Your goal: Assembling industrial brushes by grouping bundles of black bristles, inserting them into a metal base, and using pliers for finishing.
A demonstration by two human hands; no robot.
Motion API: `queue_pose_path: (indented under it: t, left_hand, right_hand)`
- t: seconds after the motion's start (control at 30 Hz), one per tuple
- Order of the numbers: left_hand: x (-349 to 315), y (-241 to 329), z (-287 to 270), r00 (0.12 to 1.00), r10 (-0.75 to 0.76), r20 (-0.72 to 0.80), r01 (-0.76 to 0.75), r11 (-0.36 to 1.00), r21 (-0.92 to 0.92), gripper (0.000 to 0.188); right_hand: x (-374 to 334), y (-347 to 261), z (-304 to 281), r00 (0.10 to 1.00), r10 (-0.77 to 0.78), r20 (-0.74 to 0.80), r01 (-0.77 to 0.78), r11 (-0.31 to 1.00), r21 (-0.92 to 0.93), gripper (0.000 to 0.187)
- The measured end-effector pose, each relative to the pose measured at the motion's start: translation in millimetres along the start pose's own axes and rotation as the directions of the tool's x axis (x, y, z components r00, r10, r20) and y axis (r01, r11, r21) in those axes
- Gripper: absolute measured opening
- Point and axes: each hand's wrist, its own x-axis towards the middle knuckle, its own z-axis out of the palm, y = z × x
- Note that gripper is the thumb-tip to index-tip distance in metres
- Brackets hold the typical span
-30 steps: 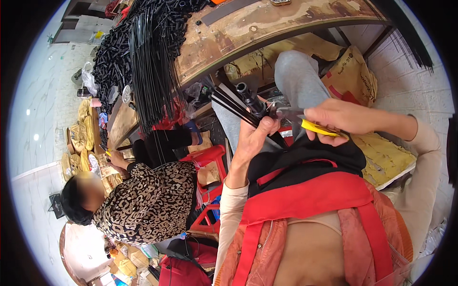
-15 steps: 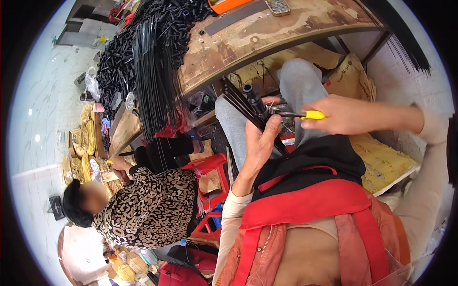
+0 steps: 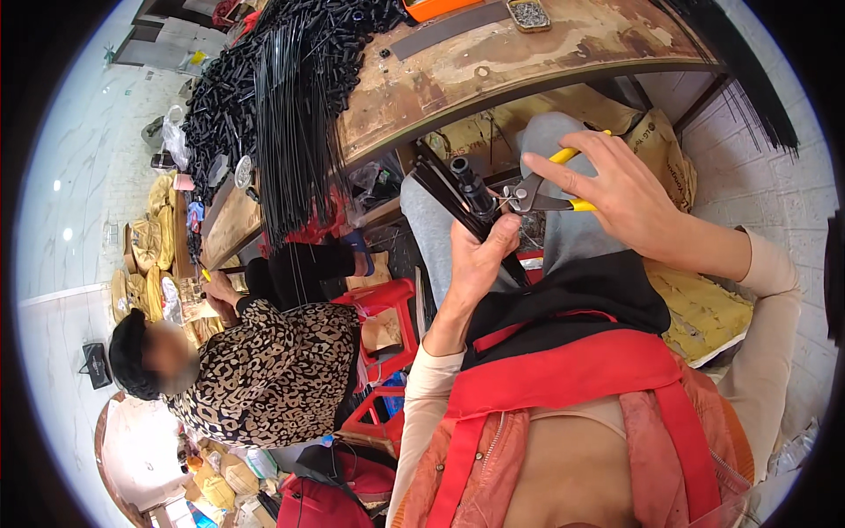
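Observation:
My left hand (image 3: 476, 262) is closed around a black stepped tube (image 3: 474, 187) with a hollow upper end, held above my lap. A bundle of thin black rods (image 3: 440, 191) lies slantwise beside the tube in the same grip. In my right hand (image 3: 627, 195) are pliers (image 3: 530, 193) with yellow handles, spread wide apart. The dark metal jaws are close against the side of the tube, near my left thumb. A thin light wire or pin shows at the jaws, too small to make out clearly.
Ahead, a worn wooden table (image 3: 493, 75) bears a heap of black tubular parts (image 3: 233, 97), long black rods (image 3: 299, 132), a small tray of metal bits (image 3: 529, 15) and an orange bin (image 3: 436, 7). A co-worker (image 3: 264, 374) sits at left by a red stool (image 3: 387, 330).
The plier handles have gone from nearly together to wide apart, and my right hand has lifted and spread its fingers over them. My left hand keeps its hold on the tube and rods.

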Motion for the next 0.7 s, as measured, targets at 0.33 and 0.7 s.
queue_pose_path:
  t: [0.33, 0.7]
  left_hand:
    - [-3.8, -0.6, -4.0, 1.0, -0.007, -0.005, 0.007, 1.0, -0.009, 0.02]
    - [-16.2, -3.0, -20.4, 0.981, -0.054, 0.184, 0.043, 0.997, 0.062, 0.025]
  right_hand:
    - [3.0, -1.6, -5.5, 0.999, -0.021, 0.036, 0.025, 0.994, -0.109, 0.06]
    - [4.4, -1.6, -28.4, 0.413, -0.141, 0.9, -0.792, 0.431, 0.432, 0.069]
